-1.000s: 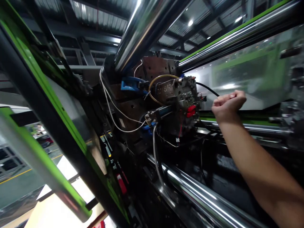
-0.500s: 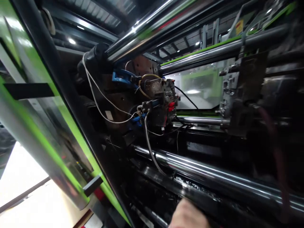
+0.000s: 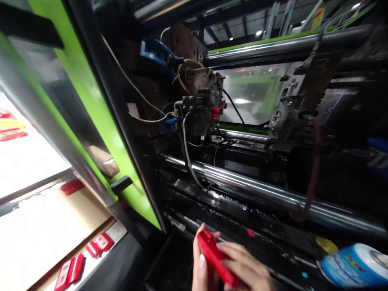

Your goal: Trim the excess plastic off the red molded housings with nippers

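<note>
— How many of each, please?
— In the grip, one red part point(image 3: 216, 258). On the pale ledge point(image 3: 119, 233) at lower left, two pairs of red pieces point(image 3: 77, 268); higher up, one more red piece point(image 3: 72, 186) on cardboard point(image 3: 89, 203).
— And around, in the way?
— At lower right, one blue-and-white can point(image 3: 348, 264). At left, one green beam point(image 3: 87, 93), slanting down between the ledge and one shiny bar point(image 3: 242, 182) below the centre.
— And the state of the grip?
— At lower middle, clasped by left hand point(image 3: 200, 266) and right hand point(image 3: 245, 264) together: the red part, tilted between the two, with uncovered upper end.
</note>
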`<state>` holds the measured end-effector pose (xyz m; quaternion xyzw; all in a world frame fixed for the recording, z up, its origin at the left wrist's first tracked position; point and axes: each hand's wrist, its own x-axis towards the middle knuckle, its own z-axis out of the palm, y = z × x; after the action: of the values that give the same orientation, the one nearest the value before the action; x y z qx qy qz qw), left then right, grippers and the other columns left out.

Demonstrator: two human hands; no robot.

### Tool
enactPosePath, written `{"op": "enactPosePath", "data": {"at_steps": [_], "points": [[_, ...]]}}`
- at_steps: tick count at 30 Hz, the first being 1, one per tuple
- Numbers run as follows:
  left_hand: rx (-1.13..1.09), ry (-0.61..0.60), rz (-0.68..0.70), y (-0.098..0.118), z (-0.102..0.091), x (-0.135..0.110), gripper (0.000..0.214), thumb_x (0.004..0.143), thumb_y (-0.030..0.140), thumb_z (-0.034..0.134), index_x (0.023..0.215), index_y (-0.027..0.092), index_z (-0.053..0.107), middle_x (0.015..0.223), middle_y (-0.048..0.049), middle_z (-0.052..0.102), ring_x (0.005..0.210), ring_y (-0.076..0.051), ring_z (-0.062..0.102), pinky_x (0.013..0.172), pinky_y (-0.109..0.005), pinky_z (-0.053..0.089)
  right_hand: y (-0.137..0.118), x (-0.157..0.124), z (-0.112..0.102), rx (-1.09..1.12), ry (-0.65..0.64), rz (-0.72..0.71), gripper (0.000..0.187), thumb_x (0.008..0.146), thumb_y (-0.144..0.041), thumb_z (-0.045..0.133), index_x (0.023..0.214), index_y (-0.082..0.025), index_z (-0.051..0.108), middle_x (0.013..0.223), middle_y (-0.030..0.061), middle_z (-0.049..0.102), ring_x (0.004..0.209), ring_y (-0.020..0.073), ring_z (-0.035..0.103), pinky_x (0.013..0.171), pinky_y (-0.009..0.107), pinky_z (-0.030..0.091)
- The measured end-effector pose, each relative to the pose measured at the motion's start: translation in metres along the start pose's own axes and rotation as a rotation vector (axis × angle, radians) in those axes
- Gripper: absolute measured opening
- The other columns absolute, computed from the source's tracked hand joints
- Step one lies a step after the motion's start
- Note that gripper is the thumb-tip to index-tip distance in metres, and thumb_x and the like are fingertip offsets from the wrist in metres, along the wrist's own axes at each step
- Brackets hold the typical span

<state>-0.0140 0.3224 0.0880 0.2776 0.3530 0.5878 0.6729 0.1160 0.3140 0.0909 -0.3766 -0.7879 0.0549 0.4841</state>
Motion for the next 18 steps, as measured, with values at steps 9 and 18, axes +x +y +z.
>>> {"op": "enactPosePath", "data": {"at_steps": [9, 18], "points": [[0.004, -0.098, 0.022, 0.035, -0.006, -0.017, 0.067, 0.083, 0.035, 0.076, 0.139, 0.016, 0.047, 0.12, -0.0174, 0.068, 0.096, -0.026, 0.071, 0.075, -0.033, 0.061, -0.011, -0.004, 0.002, 0.751, 0.226, 0.837, 0.045, 0.096, -0.046, 0.052, 0.135, -0.024, 0.059, 0.133, 0.012, 0.063, 0.12, 0.0297, 0.061, 0.103, 0.04, 0.051], [0.179, -0.036, 0.132, 0.046, -0.023, -0.017, 0.043, 0.081, 0.03, 0.078, 0.118, 0.021, 0.059, 0.099, -0.0043, 0.076, 0.086, -0.019, 0.073, 0.078, -0.023, 0.059, -0.016, 0.015, 0.024, 0.885, 0.121, 0.937, 0.062, 0.094, -0.058, 0.05, 0.149, -0.032, 0.039, 0.151, 0.0066, 0.046, 0.142, 0.0262, 0.04, 0.122, 0.047, 0.029]]}}
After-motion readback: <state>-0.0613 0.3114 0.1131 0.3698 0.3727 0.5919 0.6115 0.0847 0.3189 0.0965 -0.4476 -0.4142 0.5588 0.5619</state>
